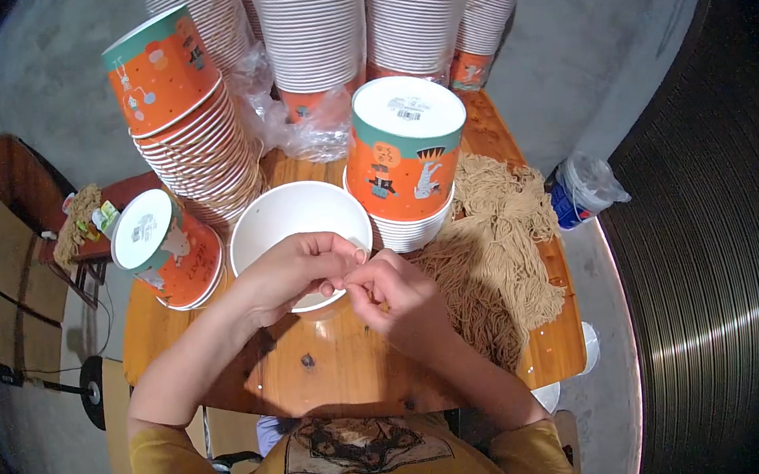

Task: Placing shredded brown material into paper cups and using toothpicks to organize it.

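Note:
My left hand (314,263) is closed in a pinch over the near right rim of an open white paper bucket (282,219). Fingertip to fingertip with it, my right hand (396,292) also pinches. Whatever lies between the fingers is too small to make out. Just behind my right hand, an orange and green paper bucket (405,166) sits upside down on a short white-rimmed stack. A tan heap of yarn strands (512,233) spreads to the right, partly hidden by my right hand and forearm.
Another upturned bucket (183,265) stands at the left beside a tall leaning stack of buckets (193,150). Tall wrapped bucket stacks (310,33) line the table's back, with crumpled clear plastic (319,129) before them. Beyond the wooden table (319,371), a blue tub (581,190) is at right.

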A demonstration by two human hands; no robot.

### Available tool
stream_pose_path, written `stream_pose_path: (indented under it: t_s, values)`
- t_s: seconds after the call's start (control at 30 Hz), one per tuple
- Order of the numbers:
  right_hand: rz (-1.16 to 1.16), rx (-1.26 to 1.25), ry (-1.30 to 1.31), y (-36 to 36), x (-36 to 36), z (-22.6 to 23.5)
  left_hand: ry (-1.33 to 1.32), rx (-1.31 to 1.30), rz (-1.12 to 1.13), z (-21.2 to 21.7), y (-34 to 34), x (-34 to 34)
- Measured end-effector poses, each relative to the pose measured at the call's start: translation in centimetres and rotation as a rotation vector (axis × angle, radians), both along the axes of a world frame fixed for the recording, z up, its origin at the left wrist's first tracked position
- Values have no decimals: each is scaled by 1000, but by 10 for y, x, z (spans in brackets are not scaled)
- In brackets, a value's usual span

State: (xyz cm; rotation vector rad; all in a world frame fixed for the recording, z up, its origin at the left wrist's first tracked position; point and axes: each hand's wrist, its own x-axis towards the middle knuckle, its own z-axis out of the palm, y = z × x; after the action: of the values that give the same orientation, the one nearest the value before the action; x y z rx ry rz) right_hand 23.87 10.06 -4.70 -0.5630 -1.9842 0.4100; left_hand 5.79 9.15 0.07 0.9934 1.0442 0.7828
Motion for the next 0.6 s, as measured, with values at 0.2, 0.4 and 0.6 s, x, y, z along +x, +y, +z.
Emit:
stream_pose_path:
  t_s: [0.2,0.4,0.6]
  values:
    - [77,-711,322,9,16,-8,24,49,6,-1,-2,-1]
    - [217,-847,313,23,19,9,276,245,-29,0,-6,6]
    - [-11,-375,-77,21,11,18,353,424,9,-8,-8,8]
